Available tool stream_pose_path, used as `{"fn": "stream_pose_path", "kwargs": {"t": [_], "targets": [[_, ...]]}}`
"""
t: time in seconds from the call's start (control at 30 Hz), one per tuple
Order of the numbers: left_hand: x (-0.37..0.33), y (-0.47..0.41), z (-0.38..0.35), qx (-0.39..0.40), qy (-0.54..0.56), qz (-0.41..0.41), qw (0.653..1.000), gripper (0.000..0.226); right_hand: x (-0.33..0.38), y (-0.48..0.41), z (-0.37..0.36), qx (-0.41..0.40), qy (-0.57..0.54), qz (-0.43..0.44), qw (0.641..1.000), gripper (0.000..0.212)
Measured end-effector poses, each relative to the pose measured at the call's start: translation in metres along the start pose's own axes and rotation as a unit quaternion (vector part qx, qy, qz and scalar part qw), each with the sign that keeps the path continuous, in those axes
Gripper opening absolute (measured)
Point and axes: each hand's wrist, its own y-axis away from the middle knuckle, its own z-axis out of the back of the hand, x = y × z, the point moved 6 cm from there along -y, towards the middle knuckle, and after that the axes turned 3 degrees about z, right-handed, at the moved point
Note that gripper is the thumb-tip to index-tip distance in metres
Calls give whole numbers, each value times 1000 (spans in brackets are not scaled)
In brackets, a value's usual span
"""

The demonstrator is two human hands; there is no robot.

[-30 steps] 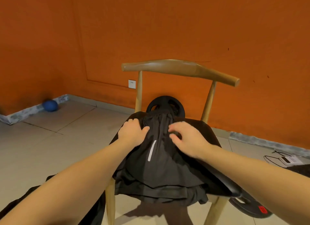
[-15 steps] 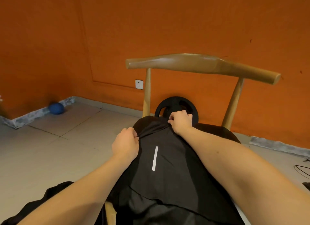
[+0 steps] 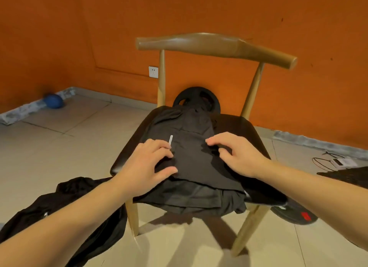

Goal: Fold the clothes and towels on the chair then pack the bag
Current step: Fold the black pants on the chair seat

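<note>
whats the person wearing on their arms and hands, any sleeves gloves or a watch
Nothing worn shows on either arm. The left forearm and right forearm are bare as far up as the frame reaches, with no sleeve or cuff in view. The left hand and right hand are ungloved, and no ring, watch or band is visible on the fingers or wrists.

Left hand and right hand palm-down, side by side, loosely spread.
</note>
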Motion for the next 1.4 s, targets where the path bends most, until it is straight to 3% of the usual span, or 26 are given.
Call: {"fn": "stream_pose_path", "kwargs": {"t": [0.13,0.23,0.3,0.5,0.6,0.73,0.93,1.13,1.2,1.3,1.4], "targets": [[-16,44,-35,145,-131,-35,980,112,27,79,-18,137,90,128,978,76],[-4,52,-59,128,-244,-64,959,116,29,103,-47,185,252,152,938,112],[1,52,-66,102,-277,-68,953,112,24,108,-66,170,329,138,919,120],[-1,38,-44,-18,-186,-16,982,81,22,84,-66,28,279,104,954,88],[0,34,-42,-12,-179,-48,983,59,15,75,-59,25,221,116,968,68],[3,30,-34,7,-173,-46,984,47,19,76,-39,-31,200,102,974,59],[-17,35,-23,68,-143,-10,987,29,39,89,-21,10,197,62,978,33],[-54,45,5,117,-65,31,991,6,52,104,0,104,40,-37,993,24],[-57,38,20,131,-4,81,988,16,52,94,16,104,-25,-84,991,21],[-52,9,45,137,74,125,980,6,46,57,44,72,-94,-109,987,6],[-36,-42,63,119,96,151,977,3,21,6,63,5,-163,-167,972,16]]}}
